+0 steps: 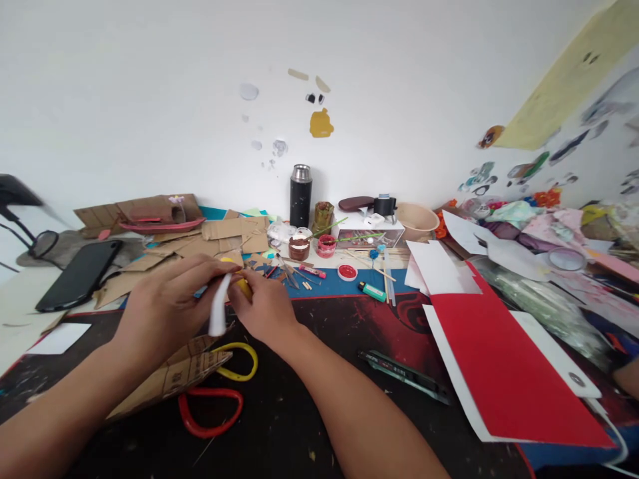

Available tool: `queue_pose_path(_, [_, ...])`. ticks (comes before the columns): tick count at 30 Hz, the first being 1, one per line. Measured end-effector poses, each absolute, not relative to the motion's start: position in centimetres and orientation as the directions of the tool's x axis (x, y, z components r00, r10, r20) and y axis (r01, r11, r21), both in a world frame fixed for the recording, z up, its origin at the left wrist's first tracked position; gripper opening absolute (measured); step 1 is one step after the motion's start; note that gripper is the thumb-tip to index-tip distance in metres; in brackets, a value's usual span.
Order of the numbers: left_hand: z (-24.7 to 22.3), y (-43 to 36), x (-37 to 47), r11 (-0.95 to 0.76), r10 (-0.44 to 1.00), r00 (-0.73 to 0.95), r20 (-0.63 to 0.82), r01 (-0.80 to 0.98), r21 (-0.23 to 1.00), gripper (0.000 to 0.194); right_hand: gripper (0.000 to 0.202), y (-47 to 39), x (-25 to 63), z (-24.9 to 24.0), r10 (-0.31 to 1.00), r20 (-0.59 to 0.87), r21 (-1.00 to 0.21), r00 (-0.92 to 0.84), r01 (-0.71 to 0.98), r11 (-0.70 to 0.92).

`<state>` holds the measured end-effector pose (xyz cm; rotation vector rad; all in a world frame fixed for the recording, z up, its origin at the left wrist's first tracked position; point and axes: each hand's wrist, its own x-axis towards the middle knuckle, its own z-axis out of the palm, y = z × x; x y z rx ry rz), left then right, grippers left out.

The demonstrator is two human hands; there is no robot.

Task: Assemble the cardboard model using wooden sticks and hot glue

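Note:
Both hands meet left of centre, above the dark mat. My left hand [167, 303] is closed, its thumb and fingers pinching a small white strip [218, 307], blurred by motion, that hangs downward. My right hand [264, 303] is closed too, its fingertips around a yellow piece [244, 287] beside the strip; most of that piece is hidden behind the fingers. Below the hands lie scissors with a yellow loop and a red loop [212, 431]. A pointed piece of printed cardboard [170, 378] rests next to them, partly under my left forearm.
A utility knife [407, 378] and red paper [509, 359] lie to the right. Behind are a black thermos [300, 199], an open red paint jar [326, 246], a green lighter [372, 291] and cardboard scraps [234, 229]. A black phone [80, 276] is at the left; another person's arm shows at the right edge.

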<state>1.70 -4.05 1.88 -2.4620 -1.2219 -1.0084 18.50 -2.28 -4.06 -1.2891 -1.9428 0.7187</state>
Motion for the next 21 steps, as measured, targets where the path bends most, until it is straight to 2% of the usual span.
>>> queue_pose_path(3, [2.6,-4.8,2.1,-0.571,0.68,0.324,0.658,0.797,0.198,0.031,0.026,-2.5,18.3,-4.2,0.936,0.238,-0.872,-0.259,0.368,0.324])
queue_pose_path(6, [3.0,-5.5,1.4,-0.506,0.726,0.226,0.65,0.815,0.283,0.036,0.038,-2.6,18.0,-4.2,0.949,0.12,-0.991,-0.291,0.024,0.132])
queue_pose_path(9, [3.3,-6.2,0.3,-0.445,0.785,0.143,0.602,0.806,0.389,0.027,0.049,-2.4,17.9,-4.0,0.936,0.043,-0.969,-0.35,-0.242,-0.046])
queue_pose_path(14, [2.7,-7.0,-0.6,-0.268,0.962,0.138,0.236,0.649,0.712,0.038,0.06,-2.2,18.0,-3.7,0.937,0.042,-0.906,-0.348,-0.409,-0.111])
queue_pose_path(17, [1.4,-6.6,-0.8,-0.234,0.971,0.188,0.147,0.628,0.742,0.039,0.064,-2.4,18.0,-3.6,0.943,0.018,-0.89,-0.332,-0.436,-0.136])
queue_pose_path(21, [0.5,-6.0,-1.0,-0.251,0.968,0.174,0.181,0.67,0.699,0.046,0.066,-2.7,17.6,-4.1,0.926,0.035,-0.908,-0.375,-0.4,-0.127])
